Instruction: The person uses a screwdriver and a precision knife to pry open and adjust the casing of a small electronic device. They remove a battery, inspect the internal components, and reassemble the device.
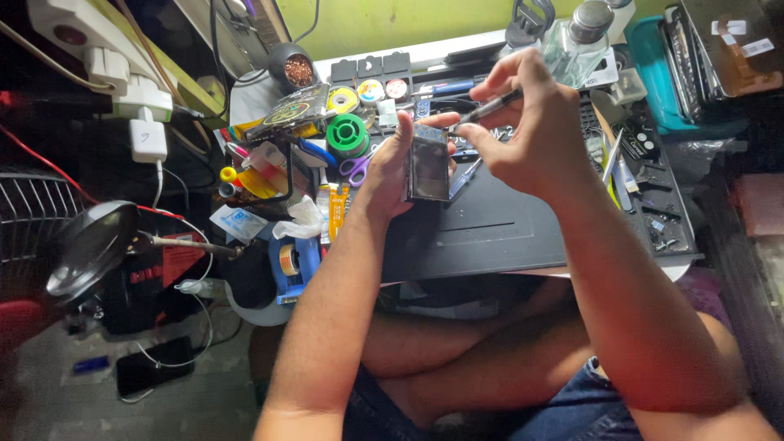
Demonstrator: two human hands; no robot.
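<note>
The left hand (390, 167) is clamped around a small dark phone-like device (428, 166), holding it upright above the black work mat (490, 233) on the worktop; the fingers wrap behind it, so its back and lower edge are hidden. The right hand (531, 122) pinches a slim dark tool (488, 107) between thumb and fingertips, its tip meeting the top edge of the device (the exact contact point is too small to make out). Behind the hands lie a green spool (347, 135), purple-handled scissors (357, 167) partly covered by the left wrist, and a clear glass bottle (572, 49) cut off at the top. A blue tape dispenser (292, 265) sits at the worktop's left edge. On the floor to the left, a black phone (155, 366) lies in deep shadow, its details hard to read
</note>
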